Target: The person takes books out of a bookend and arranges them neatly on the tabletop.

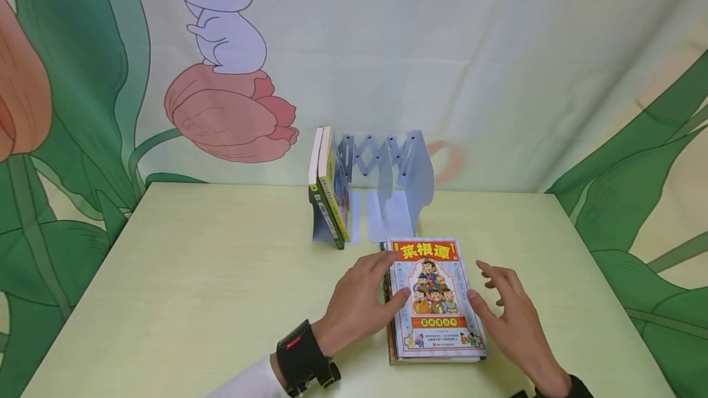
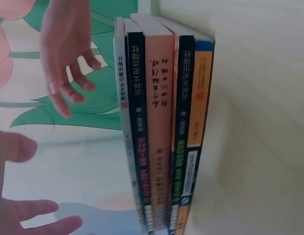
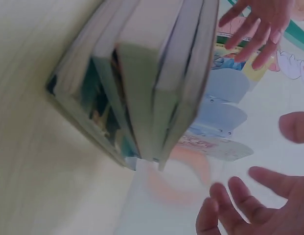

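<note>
A stack of several books lies flat on the table, topped by a pale blue comic-style cover with a red and yellow title. My left hand hovers at the stack's left side, thumb and fingers spread and overlapping the cover's edge in the head view. On the other side, my right hand is held with fingers loosely bent and apart from the books. Seen from the left wrist, the book spines are dark, salmon and orange. The page edges face the right wrist camera. Neither hand grips anything.
Behind the stack stands a light blue expandable bookend rack, its panels joined by a crisscross lattice. Two books lean upright at its left end. The pale table ends at a printed curtain with a rabbit and flowers.
</note>
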{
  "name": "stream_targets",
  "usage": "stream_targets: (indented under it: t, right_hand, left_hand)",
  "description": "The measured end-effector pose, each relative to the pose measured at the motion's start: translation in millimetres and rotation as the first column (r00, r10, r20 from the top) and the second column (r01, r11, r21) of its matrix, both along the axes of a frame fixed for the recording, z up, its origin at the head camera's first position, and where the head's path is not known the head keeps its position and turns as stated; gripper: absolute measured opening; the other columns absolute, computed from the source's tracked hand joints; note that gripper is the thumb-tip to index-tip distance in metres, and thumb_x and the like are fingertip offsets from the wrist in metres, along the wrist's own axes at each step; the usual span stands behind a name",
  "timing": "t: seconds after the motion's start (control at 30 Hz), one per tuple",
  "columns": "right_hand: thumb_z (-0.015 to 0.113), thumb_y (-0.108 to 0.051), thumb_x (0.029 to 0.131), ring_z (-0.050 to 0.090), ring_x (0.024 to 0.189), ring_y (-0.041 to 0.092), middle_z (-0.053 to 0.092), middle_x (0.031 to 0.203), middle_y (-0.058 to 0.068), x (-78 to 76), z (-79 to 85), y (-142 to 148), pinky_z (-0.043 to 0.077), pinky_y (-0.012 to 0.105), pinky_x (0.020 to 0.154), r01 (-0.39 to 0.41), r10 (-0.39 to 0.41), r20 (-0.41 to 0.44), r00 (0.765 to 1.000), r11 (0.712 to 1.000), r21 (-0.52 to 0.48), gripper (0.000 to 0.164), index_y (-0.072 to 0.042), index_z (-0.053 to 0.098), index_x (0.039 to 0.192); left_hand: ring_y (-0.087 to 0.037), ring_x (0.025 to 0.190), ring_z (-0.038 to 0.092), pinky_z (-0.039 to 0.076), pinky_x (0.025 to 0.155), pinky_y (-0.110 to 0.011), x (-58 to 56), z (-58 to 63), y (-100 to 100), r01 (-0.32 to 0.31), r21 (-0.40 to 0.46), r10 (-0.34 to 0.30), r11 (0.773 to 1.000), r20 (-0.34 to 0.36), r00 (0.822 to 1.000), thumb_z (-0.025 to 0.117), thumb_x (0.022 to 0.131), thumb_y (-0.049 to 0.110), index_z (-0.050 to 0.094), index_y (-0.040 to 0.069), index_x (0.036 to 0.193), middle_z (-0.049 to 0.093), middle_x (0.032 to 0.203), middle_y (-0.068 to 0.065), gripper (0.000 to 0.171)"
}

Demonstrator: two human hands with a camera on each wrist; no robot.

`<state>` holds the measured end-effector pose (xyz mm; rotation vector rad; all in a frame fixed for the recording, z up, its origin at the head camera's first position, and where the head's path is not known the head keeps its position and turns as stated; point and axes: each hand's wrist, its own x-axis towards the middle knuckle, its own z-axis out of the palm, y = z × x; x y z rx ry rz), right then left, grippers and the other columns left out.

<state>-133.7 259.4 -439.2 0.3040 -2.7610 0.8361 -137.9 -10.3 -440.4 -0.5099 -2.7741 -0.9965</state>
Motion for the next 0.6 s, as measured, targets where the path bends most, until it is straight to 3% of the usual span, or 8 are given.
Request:
stream_targets:
  t: [0.1,0.2,0.37,0.6]
  right_hand:
    - [0.067,-0.032,0.092,0.042,0.131,0.032,0.042,0.148,0.007,3.2,3.4,-3.1,0.042,0.059,0.094,-0.037,0.036,-0.042,0.998,0.999,-0.007,0.059,-0.022,0.046,0.146]
    - [0.071,-0.032,0.087,0.026,0.145,0.036,0.03,0.159,0.005,4.9,5.8,-5.7,0.031,0.07,0.101,-0.091,0.092,-0.099,0.991,0.996,0.022,0.068,-0.026,0.043,0.149]
    - [0.071,-0.036,0.083,0.011,0.153,0.031,0.02,0.165,0.003,7.0,8.6,-9.5,0.016,0.071,0.111,-0.158,0.168,-0.141,0.976,0.984,0.081,0.078,-0.028,0.037,0.152]
    - [0.072,-0.039,0.081,0.007,0.154,0.031,0.016,0.166,0.004,9.4,14.3,-14.0,0.008,0.067,0.116,-0.212,0.229,-0.15,0.962,0.969,0.124,0.084,-0.028,0.033,0.154]
  left_hand:
    - [-0.028,0.149,0.028,0.027,0.117,-0.053,2.8,2.9,-1.4,0.02,-0.061,-0.023,0.998,-0.059,0.998,0.057,0.093,0.053,0.04,0.02,0.151,0.036,0.159,-0.003,0.069]
    - [-0.027,0.153,0.016,0.017,0.12,-0.055,5.9,6.0,-2.4,0.022,-0.108,-0.033,0.994,-0.096,0.995,0.053,0.092,0.06,0.033,0.024,0.154,0.024,0.164,0.003,0.075]
    - [-0.027,0.154,0.012,0.016,0.121,-0.057,10.2,12.0,-3.3,0.017,-0.141,-0.039,0.99,-0.154,0.987,0.05,0.092,0.062,0.027,0.025,0.156,0.016,0.166,0.006,0.078]
    - [-0.029,0.154,0.013,0.019,0.119,-0.058,14.4,21.6,-6.4,0.0,-0.124,-0.029,0.992,-0.236,0.971,0.049,0.093,0.062,0.026,0.025,0.156,0.017,0.166,0.006,0.078]
